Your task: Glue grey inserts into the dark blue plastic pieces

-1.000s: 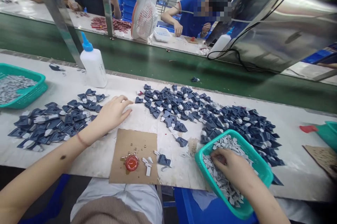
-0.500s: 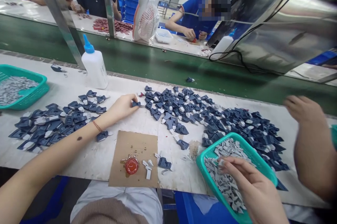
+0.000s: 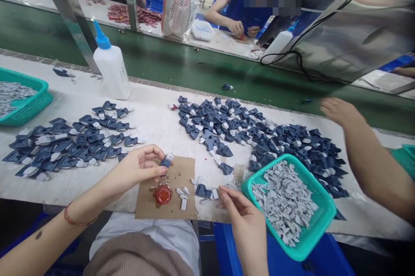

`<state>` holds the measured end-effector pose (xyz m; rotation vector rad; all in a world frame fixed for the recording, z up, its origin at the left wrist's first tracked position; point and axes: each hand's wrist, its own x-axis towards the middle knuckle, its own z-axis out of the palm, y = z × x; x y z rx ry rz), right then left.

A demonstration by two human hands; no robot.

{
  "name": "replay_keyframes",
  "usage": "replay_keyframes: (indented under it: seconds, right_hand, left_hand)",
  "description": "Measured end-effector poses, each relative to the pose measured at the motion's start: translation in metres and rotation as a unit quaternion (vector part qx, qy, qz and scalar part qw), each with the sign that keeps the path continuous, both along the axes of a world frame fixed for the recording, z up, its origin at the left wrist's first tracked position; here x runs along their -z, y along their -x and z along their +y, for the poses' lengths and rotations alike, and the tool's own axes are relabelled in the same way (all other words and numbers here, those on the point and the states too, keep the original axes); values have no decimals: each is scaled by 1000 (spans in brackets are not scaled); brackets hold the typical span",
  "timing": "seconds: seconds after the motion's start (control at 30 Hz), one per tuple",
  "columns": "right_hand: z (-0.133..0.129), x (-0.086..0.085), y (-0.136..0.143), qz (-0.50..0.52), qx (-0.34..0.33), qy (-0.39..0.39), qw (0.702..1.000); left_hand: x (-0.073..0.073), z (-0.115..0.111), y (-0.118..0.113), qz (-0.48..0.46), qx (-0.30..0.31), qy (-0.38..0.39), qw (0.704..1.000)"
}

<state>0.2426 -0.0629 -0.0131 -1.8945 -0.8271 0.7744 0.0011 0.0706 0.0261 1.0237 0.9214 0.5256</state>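
My left hand (image 3: 139, 170) pinches a dark blue plastic part (image 3: 166, 161) with a pale grey tip, above the cardboard piece (image 3: 145, 207). On the cardboard lie a wet red round cap (image 3: 163, 194), clear drops and a few small grey plastic pieces (image 3: 183, 202). My right hand (image 3: 243, 220) is closed at the fingertips on a small light grey piece (image 3: 215, 194), left of the green basket (image 3: 324, 235) of grey pieces (image 3: 288, 198). Beside that piece another dark blue part (image 3: 202, 191) rests on the table.
Dark blue parts form a large pile (image 3: 227, 120) and a left-hand pile (image 3: 81, 142). A white bottle (image 3: 112, 71) with blue nozzle and another green basket (image 3: 29, 107) stand left. A co-worker's arm (image 3: 356, 138) reaches in from the right. Beyond the green belt (image 3: 145, 58), people work.
My left hand has brought a dark blue part from the big pile's edge back over the cardboard. My right hand has moved left out of the basket with a grey piece. The co-worker's hand moved left.
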Motion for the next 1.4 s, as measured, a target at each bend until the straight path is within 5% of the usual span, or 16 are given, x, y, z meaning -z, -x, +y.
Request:
replay_keyframes:
  seconds: [0.23,0.43,1.1,1.27,1.4]
  right_hand:
    - [-6,7,0,-81,4,-4,997]
    - [4,5,-1,-237,-141,-6,961]
    - [26,-13,-22,-304,-354,-21,884]
    - [28,-8,-24,-335,-345,-12,877]
    - [29,-6,-25,-343,-349,-12,872]
  left_hand:
    - [10,-25,12,5,-20,11,1000]
    - [19,-42,20,-3,-41,34,999]
    - [25,-58,33,7,-65,44,997]
    - [29,-36,35,106,-73,-79,989]
    - [32,-5,31,245,-39,-263,932]
